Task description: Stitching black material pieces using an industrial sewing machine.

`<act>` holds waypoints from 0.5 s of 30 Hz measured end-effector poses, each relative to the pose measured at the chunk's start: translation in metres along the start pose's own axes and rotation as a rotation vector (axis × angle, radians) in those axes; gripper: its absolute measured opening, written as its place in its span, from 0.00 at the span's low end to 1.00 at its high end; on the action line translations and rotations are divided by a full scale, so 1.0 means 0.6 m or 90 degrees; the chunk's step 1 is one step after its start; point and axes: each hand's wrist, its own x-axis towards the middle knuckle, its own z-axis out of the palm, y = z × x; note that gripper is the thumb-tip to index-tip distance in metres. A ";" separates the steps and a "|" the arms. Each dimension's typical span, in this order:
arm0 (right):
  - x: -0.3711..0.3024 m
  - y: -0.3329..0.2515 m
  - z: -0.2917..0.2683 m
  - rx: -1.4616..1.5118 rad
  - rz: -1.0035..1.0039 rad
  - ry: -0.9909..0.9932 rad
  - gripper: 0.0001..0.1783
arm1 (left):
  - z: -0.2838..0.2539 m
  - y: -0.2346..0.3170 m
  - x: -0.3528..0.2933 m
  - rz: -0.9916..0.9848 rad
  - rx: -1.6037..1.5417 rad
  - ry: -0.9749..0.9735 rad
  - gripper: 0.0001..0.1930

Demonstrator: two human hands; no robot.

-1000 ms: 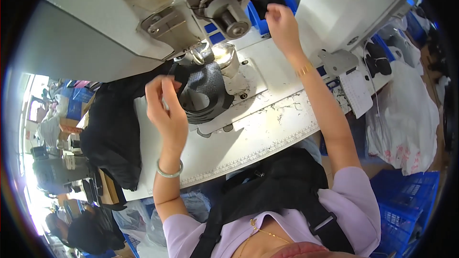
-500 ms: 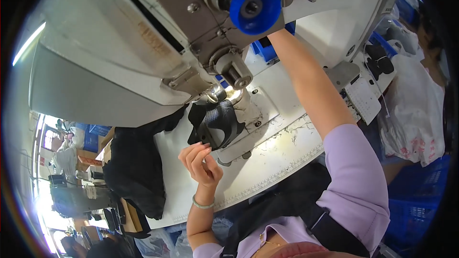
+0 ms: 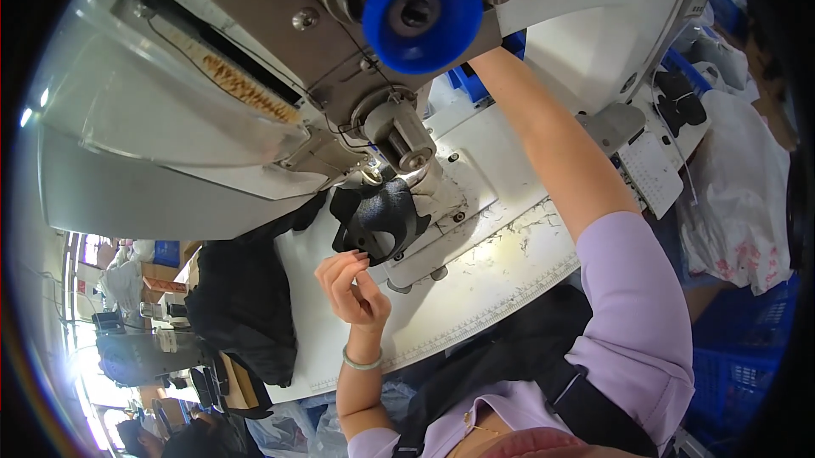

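A black, curved, leathery piece (image 3: 378, 219) with cut-out edges lies under the presser foot of a sewing machine (image 3: 407, 110). My left hand (image 3: 352, 288), with a pale bangle at its wrist, has its fingers curled and pinches the near edge of that piece. My right arm reaches forward, past the machine head, and its hand is hidden behind the blue dial (image 3: 422, 21) and metal faceplate. A blue bin (image 3: 472, 86) shows beside that forearm.
Black cloth (image 3: 242, 314) is heaped on the left of the white table (image 3: 501, 267), whose front edge bears a ruler scale. At right are a keypad (image 3: 649, 174), a white plastic bag (image 3: 732, 195) and blue crates (image 3: 739, 373). Thread scraps litter the machine bed.
The view has shifted slightly, so the machine head appears lower and farther left. My left hand stays at the black piece's edge, and my right arm remains stretched behind the machine head.
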 end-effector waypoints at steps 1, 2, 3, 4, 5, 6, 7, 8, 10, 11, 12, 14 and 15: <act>-0.003 0.003 0.007 -0.004 0.001 -0.004 0.23 | -0.002 0.001 0.001 0.001 0.000 -0.002 0.07; -0.004 0.006 0.012 -0.008 0.002 -0.008 0.22 | -0.005 0.003 0.000 0.002 0.008 -0.029 0.07; -0.006 0.011 0.014 -0.011 0.003 -0.011 0.22 | -0.008 0.003 0.000 0.003 0.015 -0.057 0.06; 0.003 -0.005 0.016 -0.014 0.004 -0.014 0.22 | -0.009 0.003 -0.002 0.005 0.016 -0.058 0.06; 0.002 -0.009 0.021 -0.017 0.005 -0.018 0.22 | -0.009 0.002 -0.006 -0.003 0.008 -0.053 0.06; 0.003 -0.007 0.027 -0.020 0.007 -0.022 0.22 | -0.009 0.003 -0.007 -0.011 0.000 -0.048 0.06; 0.016 -0.006 0.029 -0.023 0.008 -0.027 0.22 | -0.009 0.003 -0.007 -0.011 0.000 -0.052 0.06; 0.020 -0.013 0.038 -0.026 0.009 -0.034 0.21 | -0.009 0.003 -0.006 -0.011 0.007 -0.057 0.06; 0.042 -0.014 0.040 -0.039 0.011 -0.044 0.21 | -0.009 0.005 -0.006 -0.013 0.007 -0.061 0.07; 0.046 -0.005 0.046 -0.046 0.013 -0.050 0.21 | -0.007 0.005 -0.006 -0.017 -0.008 -0.058 0.07; 0.058 -0.006 0.061 -0.048 0.013 -0.060 0.21 | -0.002 0.002 -0.008 -0.024 -0.018 -0.059 0.07; 0.091 0.010 0.052 -0.073 0.025 -0.066 0.21 | 0.001 0.004 -0.008 -0.024 -0.042 -0.057 0.07; 0.086 0.012 0.067 -0.073 0.020 -0.076 0.20 | -0.001 0.001 -0.009 -0.031 -0.039 -0.057 0.08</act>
